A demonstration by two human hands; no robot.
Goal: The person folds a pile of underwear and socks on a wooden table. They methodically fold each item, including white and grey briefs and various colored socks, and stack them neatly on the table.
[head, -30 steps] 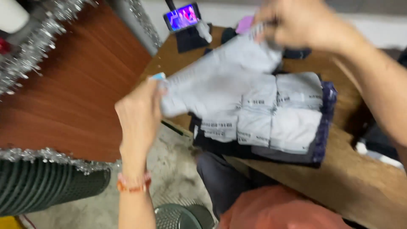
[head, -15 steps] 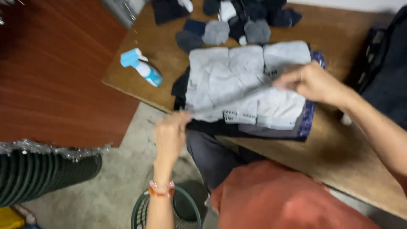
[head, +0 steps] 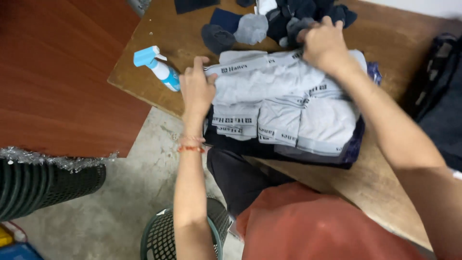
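Brown wood makes up the counter (head: 394, 159), set at an angle above a rough concrete floor (head: 120, 192), with its near corner just left of the left hand (head: 196, 90). That hand lies palm-down with fingers spread flat on the left end of a grey pair of underwear (head: 269, 79), pressing rather than gripping it, the wrist with its red thread bracelet (head: 191, 148) hanging off the counter edge. Across from it, the right hand (head: 325, 44) is curled over the garment's far right corner, knuckles up; it seems to pinch the cloth, though the fingertips are tucked under and hard to read. The grey garment is spread across the top of a stack of folded grey underwear (head: 284, 123), which covers most of a dark cloth (head: 353, 144) beneath, so only the cloth's edges show. Beyond the right hand sits a heap of dark and grey socks (head: 269, 21), cut off by the upper frame. Just left of the left hand lies a blue and white spray bottle (head: 159, 70) near the counter's edge. Below the left forearm stands a green mesh bin (head: 159, 236), partly hidden by the arm.
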